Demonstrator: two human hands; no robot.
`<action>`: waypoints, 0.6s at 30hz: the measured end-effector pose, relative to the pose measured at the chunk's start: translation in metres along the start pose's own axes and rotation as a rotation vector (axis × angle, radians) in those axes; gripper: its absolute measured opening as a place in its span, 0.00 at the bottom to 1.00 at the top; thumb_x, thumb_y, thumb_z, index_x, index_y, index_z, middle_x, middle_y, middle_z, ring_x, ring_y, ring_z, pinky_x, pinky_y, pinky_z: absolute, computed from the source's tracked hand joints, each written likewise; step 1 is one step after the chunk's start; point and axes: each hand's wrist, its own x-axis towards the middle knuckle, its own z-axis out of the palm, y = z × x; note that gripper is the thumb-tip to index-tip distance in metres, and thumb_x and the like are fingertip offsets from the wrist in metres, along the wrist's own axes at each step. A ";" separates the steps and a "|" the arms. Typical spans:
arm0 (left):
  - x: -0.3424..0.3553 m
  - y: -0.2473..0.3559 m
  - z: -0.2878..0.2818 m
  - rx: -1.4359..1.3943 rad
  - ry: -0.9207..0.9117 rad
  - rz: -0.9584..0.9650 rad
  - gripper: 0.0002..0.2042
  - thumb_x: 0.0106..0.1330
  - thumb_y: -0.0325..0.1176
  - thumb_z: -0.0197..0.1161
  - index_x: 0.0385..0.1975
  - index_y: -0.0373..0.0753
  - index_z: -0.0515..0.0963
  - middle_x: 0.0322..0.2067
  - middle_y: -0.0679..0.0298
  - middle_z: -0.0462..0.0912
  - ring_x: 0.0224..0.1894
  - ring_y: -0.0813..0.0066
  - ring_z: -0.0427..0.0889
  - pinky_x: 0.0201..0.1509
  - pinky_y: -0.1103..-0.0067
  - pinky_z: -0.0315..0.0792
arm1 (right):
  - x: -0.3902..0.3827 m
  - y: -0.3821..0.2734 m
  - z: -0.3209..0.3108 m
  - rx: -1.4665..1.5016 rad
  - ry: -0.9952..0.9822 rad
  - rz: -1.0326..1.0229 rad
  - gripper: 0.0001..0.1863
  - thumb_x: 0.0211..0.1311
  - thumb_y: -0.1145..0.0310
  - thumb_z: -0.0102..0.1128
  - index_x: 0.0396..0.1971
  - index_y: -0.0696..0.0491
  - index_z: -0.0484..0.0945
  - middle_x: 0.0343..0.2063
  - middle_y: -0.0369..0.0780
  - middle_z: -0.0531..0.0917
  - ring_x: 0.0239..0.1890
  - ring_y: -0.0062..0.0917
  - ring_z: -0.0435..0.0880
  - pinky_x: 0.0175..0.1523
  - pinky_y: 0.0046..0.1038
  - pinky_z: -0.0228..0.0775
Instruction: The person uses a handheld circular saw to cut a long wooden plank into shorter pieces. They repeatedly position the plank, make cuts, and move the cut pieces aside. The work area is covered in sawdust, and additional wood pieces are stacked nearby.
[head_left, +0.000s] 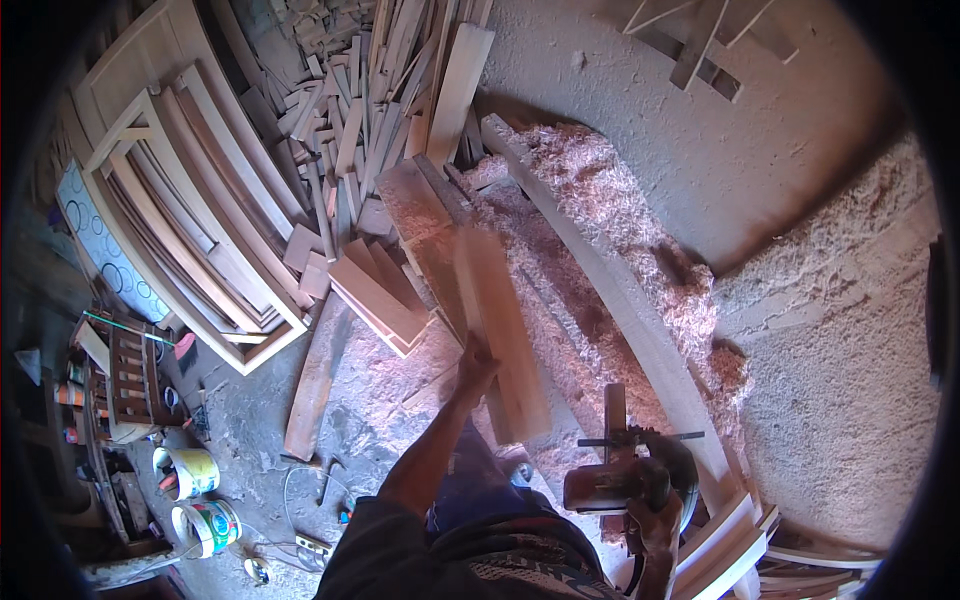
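Gripping a pale board point(508, 350) in the left hand point(479, 363), a power tool point(600, 488) in the right point(657, 515)!
And here's the board, slanting through the centre of the frame, left fingers curled firmly round its edge, while down at lower right the other hand wraps the tool's body, finger detail lost in shadow; just above it, a long plank point(625, 290) runs past heaped wood shavings point(650, 215), offcuts point(350, 140) crowd the top, and two buckets, one point(198, 472) above the other point(217, 528), sit lower left.
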 end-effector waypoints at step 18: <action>0.034 0.038 -0.029 1.502 -0.350 0.608 0.54 0.42 0.34 0.81 0.76 0.48 0.60 0.74 0.51 0.59 0.72 0.42 0.62 0.72 0.44 0.57 | -0.038 -0.007 -0.013 0.108 0.058 -0.225 0.36 0.42 0.69 0.60 0.59 0.59 0.77 0.54 0.41 0.81 0.56 0.28 0.78 0.65 0.31 0.66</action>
